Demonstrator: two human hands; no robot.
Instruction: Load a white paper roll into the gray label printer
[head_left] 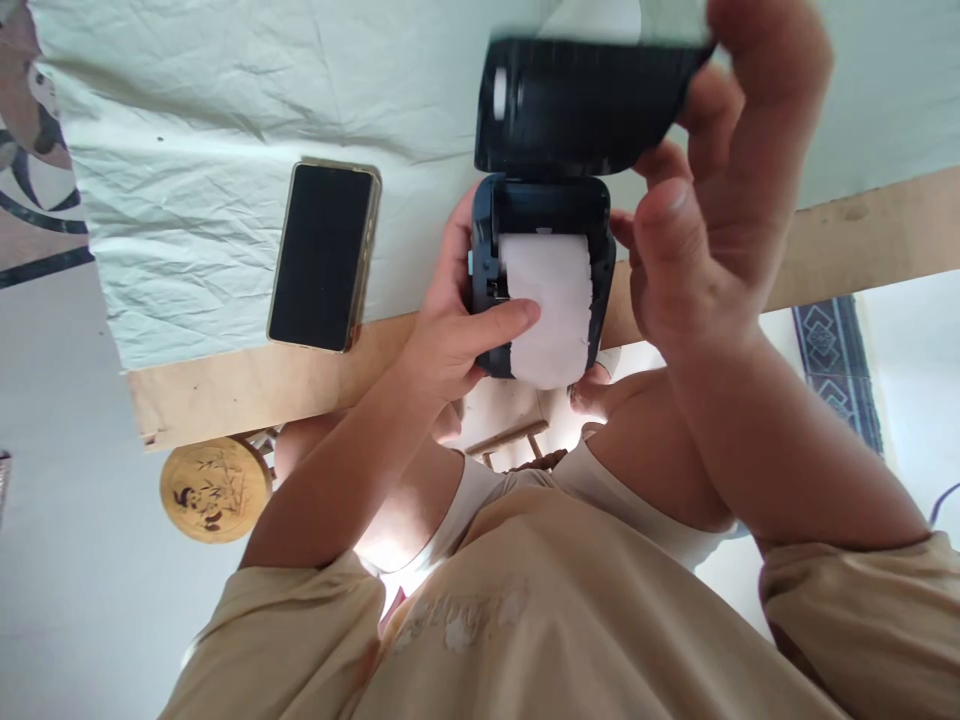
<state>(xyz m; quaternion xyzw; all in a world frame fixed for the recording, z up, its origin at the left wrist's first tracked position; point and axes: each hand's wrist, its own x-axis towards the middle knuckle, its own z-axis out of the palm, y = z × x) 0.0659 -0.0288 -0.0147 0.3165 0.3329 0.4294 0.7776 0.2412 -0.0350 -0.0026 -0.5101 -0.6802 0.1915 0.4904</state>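
A small dark printer (486, 250) sits at the near edge of the table with its lid (577, 110) swung up and open. A white paper roll (555, 300) fills its bay, and a strip of paper hangs over the front. My left hand (442, 340) grips the printer's left side, its thumb lying across the paper. My right hand (712, 220) is raised at the printer's right, fingers closed on the lid's right edge and holding it up.
A black-screened phone (324, 255) lies face up on the wrinkled pale green cloth (210, 120), left of the printer. The bare wooden table edge (247, 385) runs in front. A round stool (215, 488) with a panda drawing stands below left; a patterned rug (836, 360) lies right.
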